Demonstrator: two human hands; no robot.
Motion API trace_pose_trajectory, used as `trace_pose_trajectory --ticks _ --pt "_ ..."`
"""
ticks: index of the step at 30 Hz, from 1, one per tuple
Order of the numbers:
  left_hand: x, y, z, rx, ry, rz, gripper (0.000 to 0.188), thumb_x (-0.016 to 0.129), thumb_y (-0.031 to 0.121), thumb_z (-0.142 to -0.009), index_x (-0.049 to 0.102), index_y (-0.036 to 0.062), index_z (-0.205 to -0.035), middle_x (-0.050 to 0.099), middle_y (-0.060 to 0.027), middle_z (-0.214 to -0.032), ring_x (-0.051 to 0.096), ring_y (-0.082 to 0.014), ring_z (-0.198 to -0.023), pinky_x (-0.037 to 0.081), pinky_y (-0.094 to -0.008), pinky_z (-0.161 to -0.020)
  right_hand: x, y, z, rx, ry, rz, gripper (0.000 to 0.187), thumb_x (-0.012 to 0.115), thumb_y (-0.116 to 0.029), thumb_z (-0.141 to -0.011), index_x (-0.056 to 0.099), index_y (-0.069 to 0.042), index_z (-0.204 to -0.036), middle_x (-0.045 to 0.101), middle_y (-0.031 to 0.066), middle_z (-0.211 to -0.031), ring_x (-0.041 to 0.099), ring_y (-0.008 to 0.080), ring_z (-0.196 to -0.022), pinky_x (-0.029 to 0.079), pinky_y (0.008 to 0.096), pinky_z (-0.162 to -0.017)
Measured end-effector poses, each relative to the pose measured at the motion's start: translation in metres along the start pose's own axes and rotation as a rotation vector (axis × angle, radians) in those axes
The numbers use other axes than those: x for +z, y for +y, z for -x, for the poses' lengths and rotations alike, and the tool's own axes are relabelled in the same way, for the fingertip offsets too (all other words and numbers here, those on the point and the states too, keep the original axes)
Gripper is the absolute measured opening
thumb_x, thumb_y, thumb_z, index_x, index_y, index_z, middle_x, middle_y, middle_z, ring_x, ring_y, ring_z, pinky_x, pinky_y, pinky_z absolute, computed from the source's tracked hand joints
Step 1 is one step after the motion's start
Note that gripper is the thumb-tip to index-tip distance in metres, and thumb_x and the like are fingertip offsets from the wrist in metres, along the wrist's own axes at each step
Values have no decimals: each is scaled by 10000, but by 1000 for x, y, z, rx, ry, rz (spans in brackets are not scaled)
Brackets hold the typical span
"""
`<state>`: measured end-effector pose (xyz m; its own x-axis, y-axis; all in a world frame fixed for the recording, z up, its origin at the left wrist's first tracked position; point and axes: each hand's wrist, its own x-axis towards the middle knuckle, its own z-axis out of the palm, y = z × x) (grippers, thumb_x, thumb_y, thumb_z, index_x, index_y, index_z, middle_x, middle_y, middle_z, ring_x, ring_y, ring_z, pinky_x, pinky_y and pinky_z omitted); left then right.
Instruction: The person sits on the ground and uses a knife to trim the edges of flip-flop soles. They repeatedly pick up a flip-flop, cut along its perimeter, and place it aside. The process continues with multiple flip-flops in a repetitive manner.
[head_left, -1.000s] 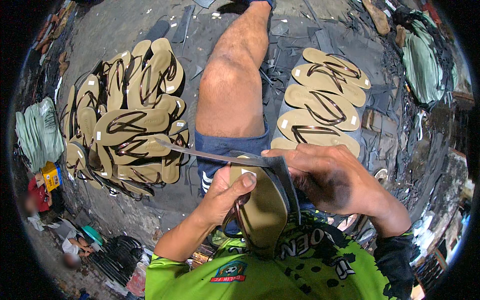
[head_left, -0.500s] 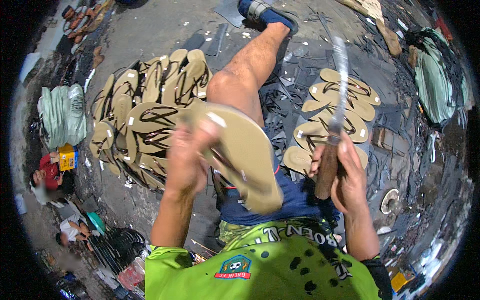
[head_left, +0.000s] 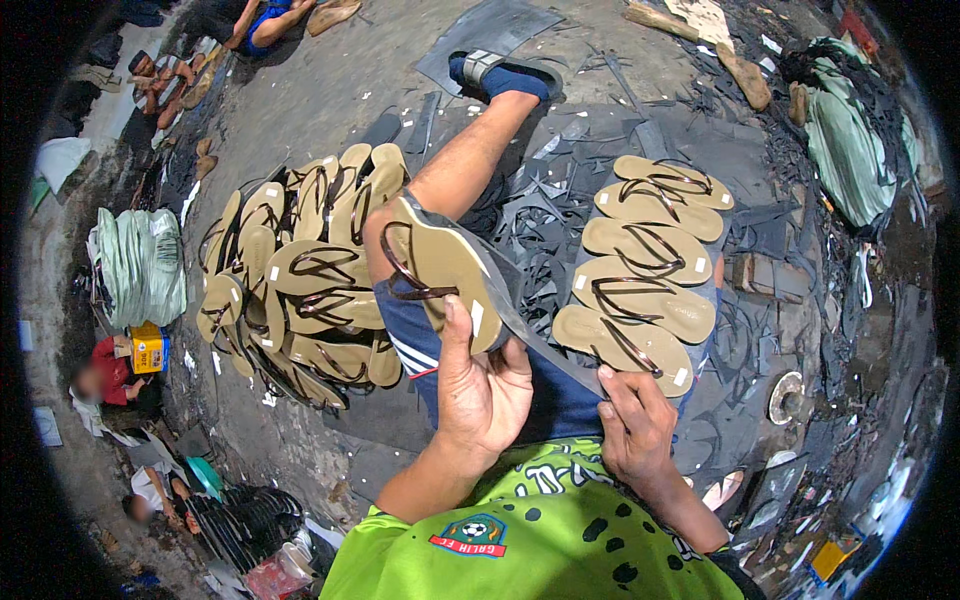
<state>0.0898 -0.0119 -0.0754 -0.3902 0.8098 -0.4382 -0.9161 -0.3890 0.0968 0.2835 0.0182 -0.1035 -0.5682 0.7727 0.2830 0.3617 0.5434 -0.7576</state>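
Observation:
My left hand grips a tan flip-flop near one end, thumb on the footbed beside a white label. The flip-flop has a glossy dark brown strap and is held above my leg. From its right edge a dark grey rubber strip runs down toward my right hand. My right hand is closed, its fingertips pinching the end of that strip. I cannot see the knife in this view now. Just beyond my right hand lies a row of tan flip-flops with brown straps.
A large pile of similar flip-flops lies to my left. Black rubber offcuts cover the floor ahead. Pale green sacks stand at far right, another bundle at left. Other people sit at the left, one near a yellow box.
The knife that was upright in my right hand is out of sight. That hand now pinches the grey strip. The flip-flop has turned, its strap now facing up, and my left hand has moved right.

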Motion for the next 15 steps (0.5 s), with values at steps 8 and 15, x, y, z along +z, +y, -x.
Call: trace_pose_trajectory --ticks 8,15 --pt "-1 -15 13 18 40 -233 227 596 203 -940 595 90 -1136 674 -21 -1063 674 -113 -927 603 -245 -776 -9 2 2 40 -9 116 542 738 -56 -707 612 -137 -1228 593 105 -852 602 271 -709 495 376 -623" --pt "-17 -26 23 -19 4 -352 334 632 227 -912 553 73 -1198 646 -47 -1134 640 -156 -1006 540 -299 -895 -31 -23 -43 220 -215 -25 400 645 -96 -850 606 -101 -1248 553 98 -769 582 271 -655 480 367 -593"
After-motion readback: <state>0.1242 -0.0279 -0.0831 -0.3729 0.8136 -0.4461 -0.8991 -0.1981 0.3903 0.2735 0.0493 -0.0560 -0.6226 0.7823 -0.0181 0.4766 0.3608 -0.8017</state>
